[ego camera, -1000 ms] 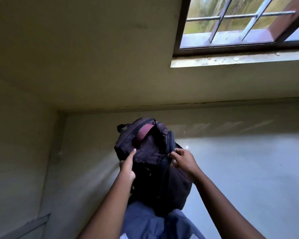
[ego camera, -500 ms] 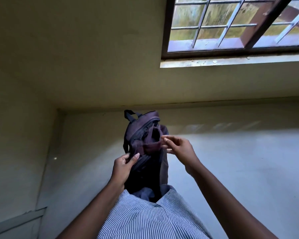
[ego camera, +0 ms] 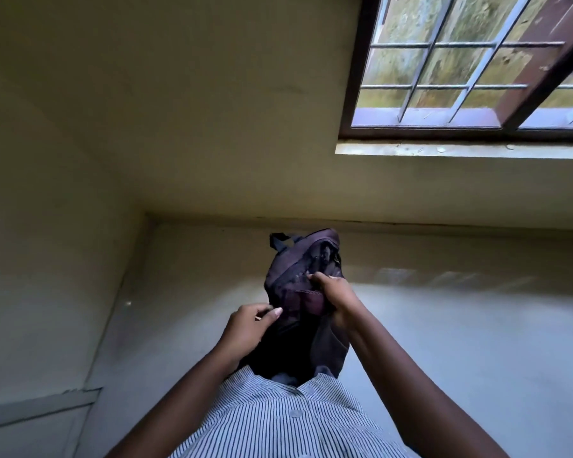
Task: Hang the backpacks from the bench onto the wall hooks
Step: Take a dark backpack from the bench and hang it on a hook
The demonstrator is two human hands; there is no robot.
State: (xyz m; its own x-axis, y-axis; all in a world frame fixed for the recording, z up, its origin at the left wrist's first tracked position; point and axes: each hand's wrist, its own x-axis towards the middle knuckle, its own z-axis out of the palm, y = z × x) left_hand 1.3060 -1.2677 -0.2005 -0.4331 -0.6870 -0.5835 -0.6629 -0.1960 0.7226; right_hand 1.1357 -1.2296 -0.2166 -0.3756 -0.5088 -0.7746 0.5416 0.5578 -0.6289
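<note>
Backpack (ego camera: 303,292) is up in front of your chest, held between both hands, off any bench and not on a hook yet, so by my read you're mid-carry or mid-adjust on this one. No wall hooks and no bench show in the head view, so you can't count what's already hung or what's left; treat this bag as still to do. Right hand (ego camera: 336,294) is closed on the bag's upper front, fingers curled over the fabric near the maroon pocket edge. Left hand (ego camera: 248,327) sits at the bag's left side, fingers curled with the thumb toward the fabric; looks like a pinch on the side but the contact is too dark to confirm, so cannot tell for sure. The bag is dark, near black with a purplish-maroon top panel, soft and slumped, standing roughly upright with its top away from you. A dark carry loop (ego camera: 280,240) sticks up at the top left, free, nothing through it. Likely that's the part to get over a hook. Your striped shirt (ego camera: 278,421) fills the bottom; a barred window (ego camera: 460,61) is upper right, plain wall (ego camera: 146,110) behind the bag.
</note>
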